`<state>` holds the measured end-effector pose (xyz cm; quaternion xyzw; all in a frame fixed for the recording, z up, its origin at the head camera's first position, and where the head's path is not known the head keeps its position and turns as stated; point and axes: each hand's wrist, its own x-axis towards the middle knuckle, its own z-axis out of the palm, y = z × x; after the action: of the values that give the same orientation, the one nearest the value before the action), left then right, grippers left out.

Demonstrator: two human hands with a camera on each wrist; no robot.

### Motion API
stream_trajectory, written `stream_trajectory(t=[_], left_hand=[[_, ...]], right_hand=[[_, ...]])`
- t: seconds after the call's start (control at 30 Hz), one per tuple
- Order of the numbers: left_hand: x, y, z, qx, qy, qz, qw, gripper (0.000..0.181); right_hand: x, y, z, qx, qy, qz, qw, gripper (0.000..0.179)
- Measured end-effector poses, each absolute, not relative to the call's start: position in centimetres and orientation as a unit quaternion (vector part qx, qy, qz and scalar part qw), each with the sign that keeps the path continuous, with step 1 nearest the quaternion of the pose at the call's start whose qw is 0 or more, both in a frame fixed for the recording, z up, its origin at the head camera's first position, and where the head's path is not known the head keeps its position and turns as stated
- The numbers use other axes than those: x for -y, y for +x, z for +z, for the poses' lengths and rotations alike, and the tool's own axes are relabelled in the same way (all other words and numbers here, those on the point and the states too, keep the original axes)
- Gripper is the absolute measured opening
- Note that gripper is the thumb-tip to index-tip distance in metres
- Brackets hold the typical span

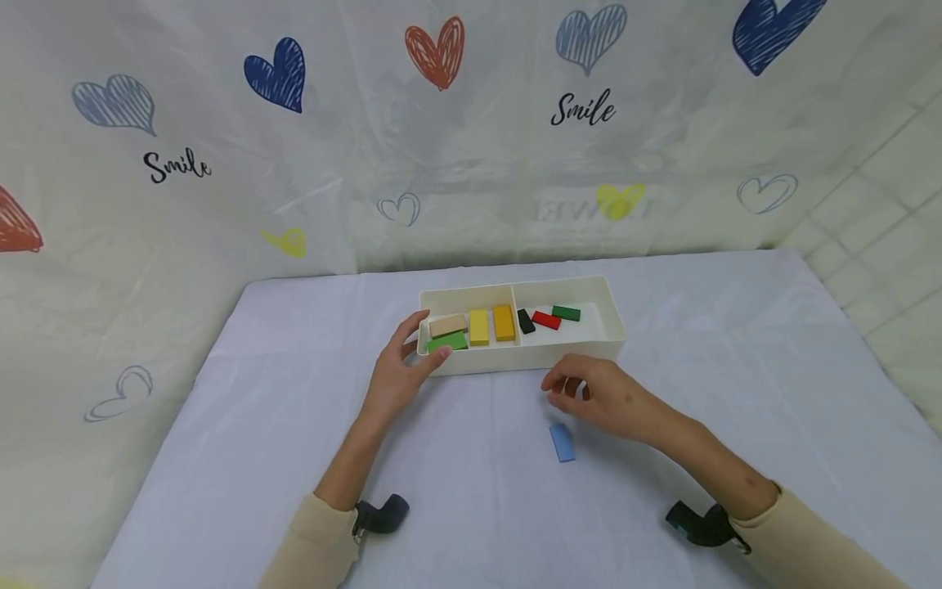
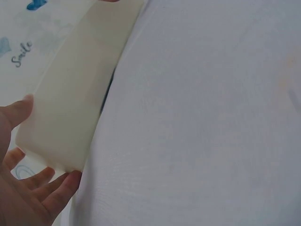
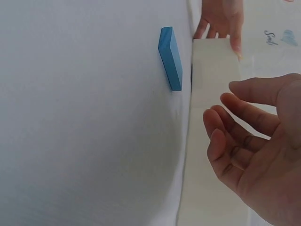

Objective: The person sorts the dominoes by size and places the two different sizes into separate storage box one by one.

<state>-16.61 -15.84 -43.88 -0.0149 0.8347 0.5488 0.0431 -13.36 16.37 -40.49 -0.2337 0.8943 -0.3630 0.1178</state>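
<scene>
A white two-compartment box stands near the far side of the table. My left hand grips its left end, thumb at the front rim and fingers along the end wall. In the left wrist view, that hand spans the box's corner. My right hand hovers in front of the box, fingers loosely bent and nothing between them. Just below it, a blue block lies on the cloth. The right wrist view has the blue block apart from the fingers of my right hand.
In the left compartment lie a beige block, a light green block, a yellow block and an orange-yellow block. The right compartment holds a black block, a red block and a dark green block. A white cloth covers the table.
</scene>
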Motion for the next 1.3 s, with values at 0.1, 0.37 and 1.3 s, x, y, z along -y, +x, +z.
stream_trajectory(t=[0.1, 0.37, 1.3], left_hand=[[15.8, -16.7, -43.9, -0.835, -0.017, 0.548, 0.044, 0.072], [15.8, -16.7, -43.9, -0.836, -0.019, 0.547, 0.043, 0.072], [15.8, -16.6, -43.8, -0.837, -0.016, 0.545, 0.042, 0.071]], right_hand=[[-16.5, -13.3, -40.6, -0.892, -0.236, -0.363, 0.128, 0.013], [-16.8, -13.1, -41.0, -0.888, -0.242, -0.361, 0.150, 0.016], [-17.2, -12.6, -41.4, -0.871, -0.275, -0.334, 0.234, 0.034]])
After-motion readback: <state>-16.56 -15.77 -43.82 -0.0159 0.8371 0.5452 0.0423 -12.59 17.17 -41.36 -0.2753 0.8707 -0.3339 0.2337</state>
